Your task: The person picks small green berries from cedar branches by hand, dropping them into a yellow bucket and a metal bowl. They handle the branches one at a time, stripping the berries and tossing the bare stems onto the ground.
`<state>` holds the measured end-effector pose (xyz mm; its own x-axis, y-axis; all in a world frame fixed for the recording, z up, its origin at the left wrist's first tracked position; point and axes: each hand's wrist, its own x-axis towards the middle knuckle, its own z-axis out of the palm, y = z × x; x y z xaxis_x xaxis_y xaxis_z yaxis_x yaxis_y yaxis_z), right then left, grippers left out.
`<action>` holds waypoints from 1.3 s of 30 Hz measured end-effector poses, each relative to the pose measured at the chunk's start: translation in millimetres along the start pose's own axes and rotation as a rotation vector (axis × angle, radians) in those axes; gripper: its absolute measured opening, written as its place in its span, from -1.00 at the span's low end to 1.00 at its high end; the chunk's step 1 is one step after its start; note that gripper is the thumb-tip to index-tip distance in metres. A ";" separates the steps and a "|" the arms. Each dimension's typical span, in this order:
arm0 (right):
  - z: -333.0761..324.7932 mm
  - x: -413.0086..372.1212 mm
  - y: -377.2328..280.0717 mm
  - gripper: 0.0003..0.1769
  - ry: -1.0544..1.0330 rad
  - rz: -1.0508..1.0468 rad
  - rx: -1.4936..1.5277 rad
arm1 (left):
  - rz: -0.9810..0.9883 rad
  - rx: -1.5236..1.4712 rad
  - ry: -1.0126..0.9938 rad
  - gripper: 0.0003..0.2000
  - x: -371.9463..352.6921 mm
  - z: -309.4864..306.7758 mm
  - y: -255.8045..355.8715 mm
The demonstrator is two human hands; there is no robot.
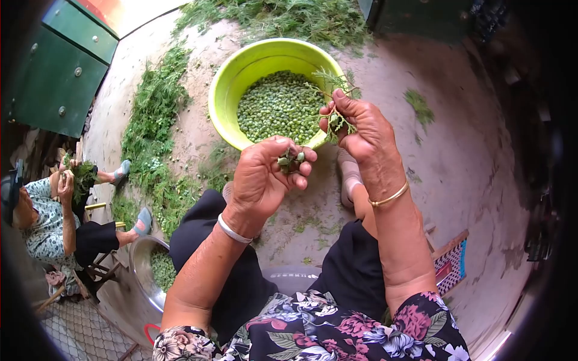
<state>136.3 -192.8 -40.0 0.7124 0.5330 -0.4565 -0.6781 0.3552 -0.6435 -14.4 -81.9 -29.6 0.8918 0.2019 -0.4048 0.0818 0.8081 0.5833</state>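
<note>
My left hand (262, 177) is curled, palm up, around a few small green seed cones (290, 160) at the near rim of the basin. Just right of it, my right hand (361, 123) pinches a green conifer sprig (337, 120) between thumb and fingers; part of the sprig is hidden by the fingers. Beyond both hands stands a lime-yellow plastic basin (224, 84), partly filled with a heap of small green cones (280, 105). Both hands are above or beside its near right side, apart from each other.
Cut conifer branches (150, 114) lie along the floor at left, with another pile (283, 21) behind the basin. A co-worker (51, 216) sits at left, holding greenery. Near my left knee stands a metal bowl (139, 265) of green cones. A woven-seat stool (451, 265) is at right.
</note>
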 end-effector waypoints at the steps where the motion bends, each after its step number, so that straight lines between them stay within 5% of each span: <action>1: 1.1 0.0 1.6 -0.80 -0.075 0.011 0.002 | 0.034 0.084 0.068 -0.90 1.5 0.8 -1.7; 6: 14.1 -9.9 6.8 -0.79 -0.289 0.022 -0.033 | 0.036 0.085 0.052 -0.77 4.7 9.3 -3.1; 16: 20.2 -18.6 12.7 -0.91 -0.250 -0.085 -0.256 | 0.114 0.097 -0.001 -0.79 6.5 9.6 -7.0; 22: 22.4 -20.8 16.8 -0.93 -0.171 -0.262 -0.410 | -0.025 -0.039 -0.066 -0.77 11.8 3.6 -3.6; 27: 19.2 -11.5 9.5 -0.94 -0.024 -0.319 -0.387 | -0.085 0.321 -0.101 -0.84 4.9 11.3 -6.6; 33: 2.6 -4.6 -6.8 -0.85 0.016 -0.316 -0.265 | -0.303 0.288 -0.007 -0.84 9.4 -14.9 -27.4; 35: -0.6 -6.2 -5.6 -0.84 -0.018 -0.270 -0.219 | 0.033 0.109 0.171 -0.68 23.5 -14.7 -11.2; 38: -1.7 -8.0 -6.8 -0.85 -0.056 -0.259 -0.241 | 0.139 0.196 0.093 -0.57 32.7 -22.5 31.2; 39: -2.2 -8.0 -7.6 -0.85 -0.063 -0.256 -0.239 | 0.247 0.283 0.211 -0.60 34.1 -22.9 35.4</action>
<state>136.2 -201.5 -32.8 0.8362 0.4989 -0.2276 -0.4120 0.2977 -0.8612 8.6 -33.7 -38.9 0.7919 0.5029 -0.3462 0.0221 0.5430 0.8394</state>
